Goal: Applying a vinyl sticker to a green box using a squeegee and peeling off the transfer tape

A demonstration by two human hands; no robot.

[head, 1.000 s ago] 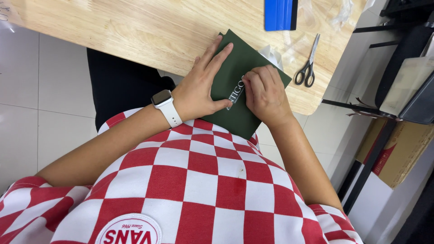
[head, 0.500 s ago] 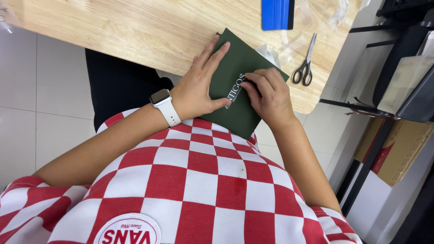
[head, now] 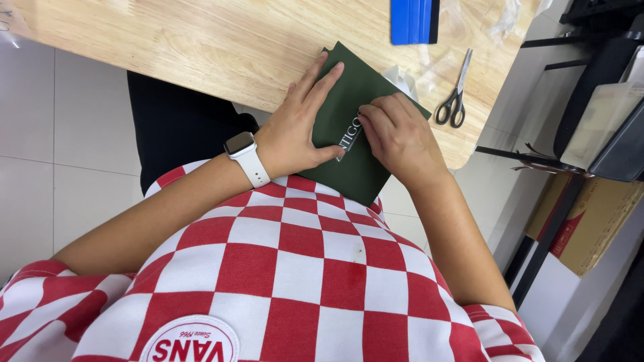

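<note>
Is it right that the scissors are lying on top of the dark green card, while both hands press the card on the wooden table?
Not quite. In the head view the scissors lie on the wooden table beside the dark green card, apart from it. The left hand and right hand do press the card.

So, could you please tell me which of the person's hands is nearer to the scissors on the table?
Right. The right hand rests on the dark green card, just beside the scissors, though not touching them. The left hand lies flat on the card's far side, farther away.
</note>
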